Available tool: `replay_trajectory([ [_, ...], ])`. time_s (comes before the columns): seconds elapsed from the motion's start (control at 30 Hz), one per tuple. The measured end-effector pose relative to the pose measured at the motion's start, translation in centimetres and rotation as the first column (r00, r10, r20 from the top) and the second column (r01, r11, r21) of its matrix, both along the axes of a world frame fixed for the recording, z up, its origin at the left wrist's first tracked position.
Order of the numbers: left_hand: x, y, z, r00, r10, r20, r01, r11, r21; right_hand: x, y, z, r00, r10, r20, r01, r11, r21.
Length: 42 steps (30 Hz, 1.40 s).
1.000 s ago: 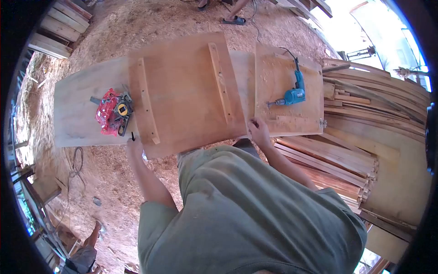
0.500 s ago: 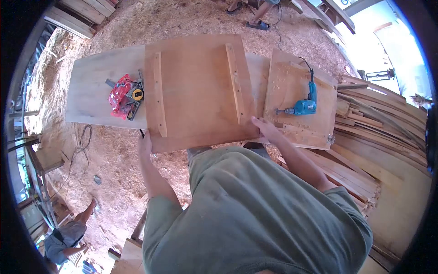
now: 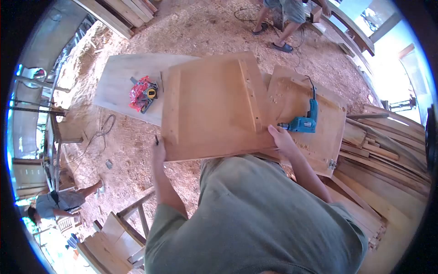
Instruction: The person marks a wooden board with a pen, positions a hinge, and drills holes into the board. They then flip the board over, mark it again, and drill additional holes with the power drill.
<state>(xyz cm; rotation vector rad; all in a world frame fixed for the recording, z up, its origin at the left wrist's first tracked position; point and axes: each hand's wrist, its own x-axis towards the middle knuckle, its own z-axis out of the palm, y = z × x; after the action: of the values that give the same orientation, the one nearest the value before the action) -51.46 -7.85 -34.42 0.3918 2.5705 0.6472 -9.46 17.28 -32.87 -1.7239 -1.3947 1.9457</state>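
At the panel's near edge, left hand clamped on the seven o'clock corner of the wooden panel, a dark pencil poking up from between the fingers. Right hand closed on the opposite near corner at four o'clock, thumb on top. Panel held between both hands, lying across the pale surface and overlapping a second board at three o'clock. Two battens fixed on the panel's upper face: left batten near the nine o'clock edge, right batten toward two o'clock, both running away from the body.

Just beyond the right hand, at one o'clock from it, blue electric drill lying on the second board, bit pointing toward the panel, cord trailing off toward twelve. At ten o'clock from the panel, red plastic bag with a yellow tape measure beside it on the surface, apart from the panel's edge.

Further out: stacked planks at three to four o'clock, sawdust-covered floor, another person's legs at twelve, a crouched person at eight.
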Motion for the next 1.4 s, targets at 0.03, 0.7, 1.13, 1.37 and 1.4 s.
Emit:
replay_trajectory([
  [0.03,1.7,-1.3,-2.1,0.998,0.065,0.02,-0.067,0.993,0.101,1.4,0.3,1.2,0.999,0.024,-0.032,-0.024,1.0,0.012],
  [0.7,27.6,-7.8,-2.9,0.763,0.458,0.456,-0.592,0.779,0.207,11.0,13.8,2.1,0.965,-0.09,0.247,-0.123,0.674,0.728],
  [1.13,30.1,-6.6,-5.5,0.692,0.617,0.374,-0.691,0.716,0.098,20.2,4.6,-5.2,0.804,-0.015,0.595,-0.366,0.775,0.514],
  [1.37,33.7,-4.1,-3.3,0.676,0.599,0.429,-0.719,0.663,0.207,25.3,9.1,-3.1,0.909,0.11,0.401,-0.311,0.819,0.482],
  [1.4,34.8,-3.5,-2.9,0.689,0.571,0.446,-0.71,0.655,0.258,26.0,10.8,-3.0,0.939,0.122,0.321,-0.271,0.836,0.477],
])
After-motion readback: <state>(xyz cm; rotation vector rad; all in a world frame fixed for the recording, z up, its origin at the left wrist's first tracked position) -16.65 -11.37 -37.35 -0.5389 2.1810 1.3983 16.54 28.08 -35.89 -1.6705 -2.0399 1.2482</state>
